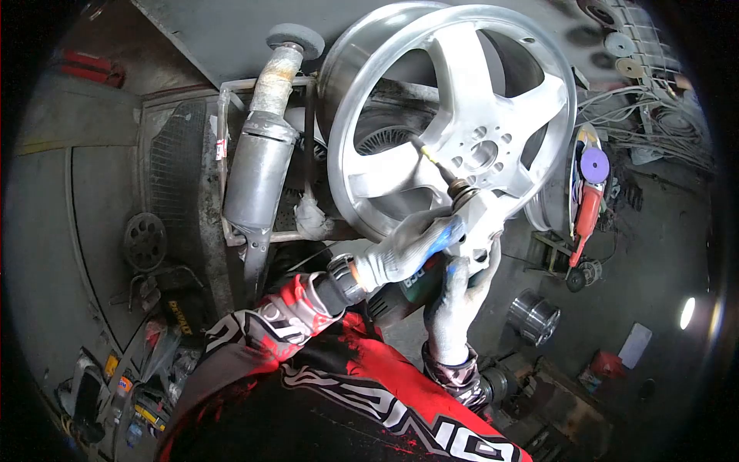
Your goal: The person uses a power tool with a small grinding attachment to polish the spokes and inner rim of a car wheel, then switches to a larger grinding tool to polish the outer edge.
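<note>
Both my hands wear white work gloves with blue marks and are wrapped round a green-bodied power grinder [418, 283]. My left hand [404, 250] closes round its front part from the left, just behind the chuck. Lower down, my right hand [459, 296] grips the housing from the right. From the chuck, a thin shaft with a yellowish tip reaches up to a spoke of the alloy wheel [469, 73], close to the hub. This wheel is whitish with a shiny rim and stands tilted, face toward me.
Left of the wheel stands a grey bench grinder [259, 177] with a round wheel on top. A red angle polisher [589, 212] with a purple pad hangs at the right, near coiled cables [670, 119]. A shiny metal cylinder [533, 317] lies lower right. Tools and bags [146, 385] crowd the lower left.
</note>
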Motion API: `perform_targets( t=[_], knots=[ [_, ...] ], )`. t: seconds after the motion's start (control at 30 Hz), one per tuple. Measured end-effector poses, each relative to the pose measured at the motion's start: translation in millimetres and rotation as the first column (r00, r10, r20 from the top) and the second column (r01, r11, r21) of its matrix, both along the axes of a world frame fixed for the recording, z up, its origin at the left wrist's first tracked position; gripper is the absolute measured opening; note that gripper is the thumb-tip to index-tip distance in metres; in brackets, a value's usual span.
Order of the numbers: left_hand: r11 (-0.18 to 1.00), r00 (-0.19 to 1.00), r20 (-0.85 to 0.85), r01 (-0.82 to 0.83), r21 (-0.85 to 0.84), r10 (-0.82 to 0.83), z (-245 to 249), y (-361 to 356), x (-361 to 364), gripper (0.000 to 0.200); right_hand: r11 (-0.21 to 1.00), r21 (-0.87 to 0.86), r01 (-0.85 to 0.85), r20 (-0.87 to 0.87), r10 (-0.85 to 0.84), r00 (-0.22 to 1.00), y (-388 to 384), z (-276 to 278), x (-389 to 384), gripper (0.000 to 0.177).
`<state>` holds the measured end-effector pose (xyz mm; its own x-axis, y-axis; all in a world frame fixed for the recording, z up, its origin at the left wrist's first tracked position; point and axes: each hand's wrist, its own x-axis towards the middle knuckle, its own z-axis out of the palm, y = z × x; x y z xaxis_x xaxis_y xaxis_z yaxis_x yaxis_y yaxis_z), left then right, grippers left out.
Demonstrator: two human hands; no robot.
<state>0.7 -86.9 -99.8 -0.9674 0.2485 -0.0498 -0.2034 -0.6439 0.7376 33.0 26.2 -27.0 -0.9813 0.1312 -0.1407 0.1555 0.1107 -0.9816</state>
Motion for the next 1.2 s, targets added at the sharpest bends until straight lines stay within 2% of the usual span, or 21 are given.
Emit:
perform_targets(
  t=[0.03,0.17,0.23,0.27,0.3,0.37,0.4,0.5,0.53,0.67,0.73,0.77,0.83,0.9,1.03,1.1,1.13,1.17,1.2],
  knots=[
    [0.997,0.997,-0.022,0.071,-0.043,-0.072,1,-2,-4,0.060,1.000,0.007,0.019,-0.006,-0.019,1.000,0,1,-3,0.084],
    [0.999,0.998,-0.059,0.010,-0.040,-0.012,-4,-2,7,0.061,0.997,0.043,-0.061,-0.018,0.062,0.998,0,-1,2,0.078],
    [0.989,0.989,0.051,-0.135,-0.062,0.139,2,-4,23,0.052,0.998,-0.062,-0.021,0.056,0.025,0.998,-11,3,10,0.085],
    [0.967,0.978,0.030,-0.201,-0.156,0.208,-4,-3,32,0.053,0.998,-0.053,-0.024,0.068,0.028,0.997,-13,4,14,0.088],
    [0.978,0.985,0.032,-0.163,-0.127,0.168,-8,-7,36,0.054,0.996,-0.091,-0.007,0.084,0.015,0.996,-18,5,19,0.089],
    [0.957,0.982,0.049,-0.164,-0.240,0.180,-7,-15,51,0.057,0.991,-0.114,-0.074,0.098,0.085,0.992,-19,4,25,0.089],
    [0.979,0.987,0.054,-0.140,-0.146,0.149,0,-20,52,0.062,0.989,-0.125,-0.077,0.105,0.090,0.990,-21,4,28,0.089],
    [0.976,0.985,0.056,-0.154,-0.156,0.164,-5,-23,63,0.065,0.984,-0.140,-0.114,0.119,0.131,0.984,-17,-4,35,0.090],
    [0.970,0.988,0.008,-0.148,-0.193,0.152,-4,-26,62,0.064,0.984,-0.131,-0.118,0.140,0.136,0.981,-17,-4,36,0.090],
    [0.969,0.985,0.010,-0.167,-0.184,0.172,3,-17,52,0.061,0.975,-0.206,-0.088,0.146,0.120,0.982,-14,2,28,0.087],
    [0.985,0.990,0.076,-0.105,-0.139,0.117,3,-12,41,0.056,0.985,-0.171,-0.029,0.119,0.050,0.992,-13,5,21,0.086],
    [0.989,0.992,0.052,-0.108,-0.105,0.114,1,-7,31,0.053,0.986,-0.167,-0.021,0.045,0.029,0.999,-10,-1,17,0.087],
    [1.000,1.000,-0.006,-0.013,-0.028,0.013,9,-7,9,0.051,0.996,-0.092,0.008,0.030,-0.005,1.000,-2,-2,8,0.088],
    [0.998,0.999,0.006,-0.053,-0.015,0.053,2,8,0,0.049,0.995,-0.099,0.030,-0.018,-0.032,0.999,0,-2,1,0.084],
    [0.996,0.997,0.038,-0.059,-0.069,0.061,9,0,3,0.049,0.991,-0.121,0.052,-0.005,-0.053,0.999,-1,-7,5,0.084],
    [0.997,1.000,-0.002,0.018,-0.073,-0.018,3,-8,8,0.050,0.989,-0.139,0.042,0.010,-0.041,0.999,-4,-8,11,0.085],
    [0.982,0.997,-0.028,-0.075,-0.171,0.071,6,-10,19,0.051,0.984,-0.170,0.049,0.033,-0.044,0.998,-12,-4,16,0.086],
    [0.981,0.997,-0.026,-0.074,-0.178,0.070,2,-11,29,0.051,0.978,-0.202,0.058,0.055,-0.047,0.997,-16,-2,20,0.087],
    [0.981,0.996,0.007,-0.081,-0.178,0.084,-8,-11,38,0.053,0.994,-0.112,-0.009,0.032,0.013,0.999,-9,-10,25,0.091]
  ],
)
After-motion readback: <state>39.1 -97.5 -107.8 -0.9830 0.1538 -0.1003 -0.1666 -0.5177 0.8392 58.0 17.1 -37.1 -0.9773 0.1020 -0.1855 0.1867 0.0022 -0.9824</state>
